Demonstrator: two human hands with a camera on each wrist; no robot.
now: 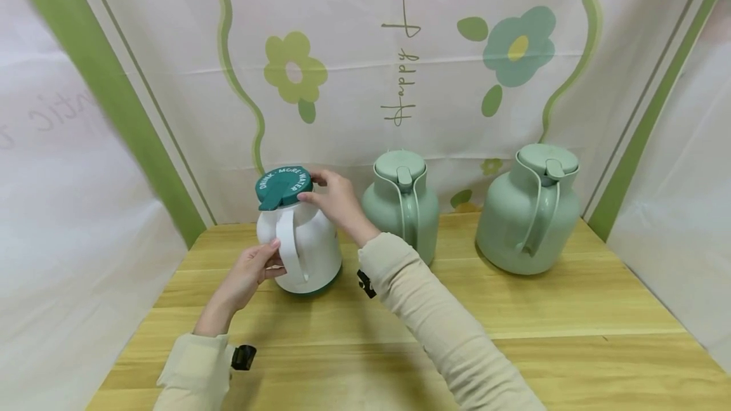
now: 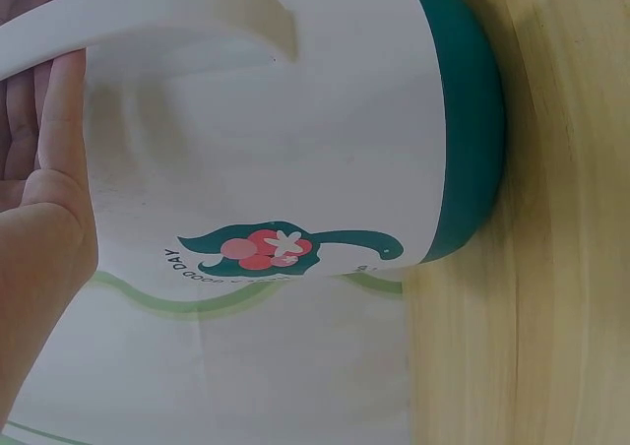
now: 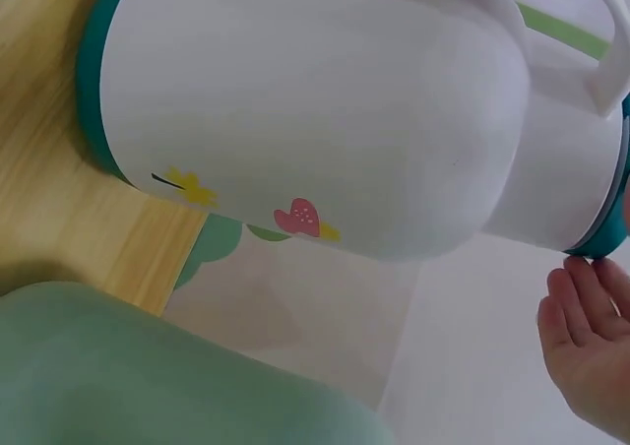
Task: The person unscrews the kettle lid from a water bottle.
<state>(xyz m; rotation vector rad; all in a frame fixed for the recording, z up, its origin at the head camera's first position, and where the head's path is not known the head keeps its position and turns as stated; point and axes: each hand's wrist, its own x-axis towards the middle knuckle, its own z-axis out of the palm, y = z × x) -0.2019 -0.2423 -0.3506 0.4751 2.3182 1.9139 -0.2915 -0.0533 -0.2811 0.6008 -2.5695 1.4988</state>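
A white thermos jug (image 1: 322,249) with a teal base stands upright at the left of the table. Its teal lid (image 1: 283,184) carries the lettering "DRINK MORE WATER", and the lid's tab points toward me. My left hand (image 1: 247,276) holds the white handle (image 1: 287,241), thumb on the near side and fingers reaching behind it. At the lid's right edge, my right hand (image 1: 341,200) grips the rim between thumb and fingers. A fruit-and-flower print (image 2: 266,251) shows on the jug in the left wrist view, and a pink heart print (image 3: 298,217) in the right wrist view.
Close to the right forearm stands a light green jug (image 1: 425,221). A second green jug (image 1: 528,227) is farther right, near the back edge of the wooden table (image 1: 548,341). Behind them hangs a flower-printed curtain (image 1: 354,125), with white cloth on both sides.
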